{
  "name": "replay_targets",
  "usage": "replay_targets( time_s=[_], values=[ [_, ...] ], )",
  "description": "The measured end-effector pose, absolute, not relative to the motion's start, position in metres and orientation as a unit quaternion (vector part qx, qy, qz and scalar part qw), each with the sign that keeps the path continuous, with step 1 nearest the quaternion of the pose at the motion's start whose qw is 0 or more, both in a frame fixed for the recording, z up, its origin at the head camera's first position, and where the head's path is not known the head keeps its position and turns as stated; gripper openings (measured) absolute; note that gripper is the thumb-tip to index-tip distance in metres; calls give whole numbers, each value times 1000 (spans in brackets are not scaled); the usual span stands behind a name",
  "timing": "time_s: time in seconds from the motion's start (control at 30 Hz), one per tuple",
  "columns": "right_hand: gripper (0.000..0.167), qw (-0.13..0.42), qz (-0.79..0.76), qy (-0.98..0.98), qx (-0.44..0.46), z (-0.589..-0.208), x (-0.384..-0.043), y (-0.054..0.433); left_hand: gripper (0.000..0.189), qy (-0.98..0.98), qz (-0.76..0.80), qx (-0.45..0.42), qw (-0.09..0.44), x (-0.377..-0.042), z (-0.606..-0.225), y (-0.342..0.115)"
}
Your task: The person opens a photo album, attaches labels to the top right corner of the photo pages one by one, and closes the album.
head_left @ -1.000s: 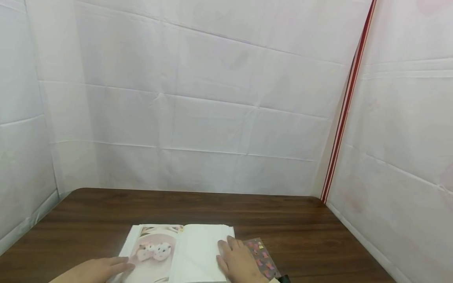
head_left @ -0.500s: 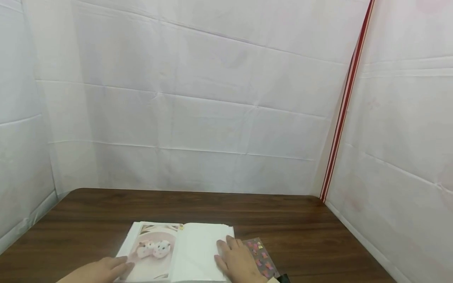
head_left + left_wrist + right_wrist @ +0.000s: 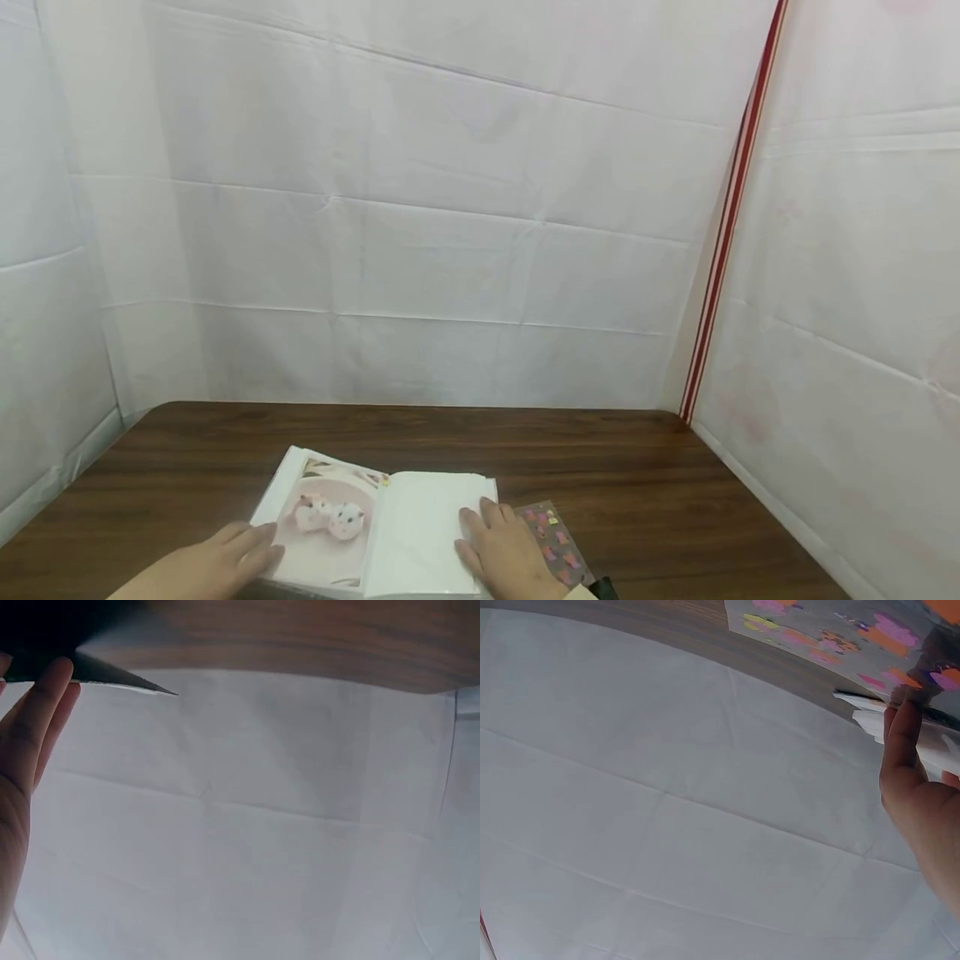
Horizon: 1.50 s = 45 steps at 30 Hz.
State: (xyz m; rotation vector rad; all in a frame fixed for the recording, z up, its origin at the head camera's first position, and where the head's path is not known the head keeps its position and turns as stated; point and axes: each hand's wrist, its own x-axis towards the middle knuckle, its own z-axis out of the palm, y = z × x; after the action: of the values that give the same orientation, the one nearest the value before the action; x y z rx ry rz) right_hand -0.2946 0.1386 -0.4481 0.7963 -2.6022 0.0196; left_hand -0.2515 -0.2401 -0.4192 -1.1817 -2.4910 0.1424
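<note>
An open photo album lies near the table's front edge, its left page showing a picture of two small white animal figures and its right page blank white. My left hand holds the left edge, which stands raised at a slant. In the left wrist view, fingers press against the dark cover. My right hand holds the right edge, thumb side on the page; in the right wrist view a finger bends over the page edges. Its other fingers are mostly hidden there.
A clear sheet with pink and orange stickers lies beside the right hand, partly covered by it. The brown wooden table ends against white cloth walls, with a red striped band at the back right corner.
The left half of the album has tilted upward, its far left corner rising. My left hand has moved slightly up with it. The right hand stays put.
</note>
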Motion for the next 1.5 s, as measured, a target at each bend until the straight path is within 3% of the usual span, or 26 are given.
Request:
replay_targets(
  time_s=[0.07,0.17,0.43,0.57,0.73,1.1,1.27,1.37,1.5],
  values=[
    [41,205,6,-937,284,-448,-294,138,65,-853,68,-446,261,-251,-414,-238],
    [42,199,9,-939,281,-449,-294,136,63,-824,67,-461,323,-249,-404,-231],
    [42,204,9,-938,280,-454,-297,133,6,-798,51,-451,396,-247,-384,-206],
    [43,200,18,-939,280,-454,-299,131,50,-770,37,-452,449,-252,-382,-189],
    [43,195,23,-940,278,-458,-302,129,51,-734,15,-469,491,-259,-384,-165],
    [37,267,1,-926,267,-466,-307,123,51,-732,27,-479,483,-266,-392,-121],
    [30,286,27,-929,233,-462,-312,122,37,-735,15,-487,472,-272,-399,-104],
    [27,295,70,-929,211,-457,-314,123,25,-746,-8,-497,443,-274,-404,-96],
    [30,275,159,-926,202,-449,-312,127,31,-764,-37,-513,389,-276,-410,-87]
  ],
)
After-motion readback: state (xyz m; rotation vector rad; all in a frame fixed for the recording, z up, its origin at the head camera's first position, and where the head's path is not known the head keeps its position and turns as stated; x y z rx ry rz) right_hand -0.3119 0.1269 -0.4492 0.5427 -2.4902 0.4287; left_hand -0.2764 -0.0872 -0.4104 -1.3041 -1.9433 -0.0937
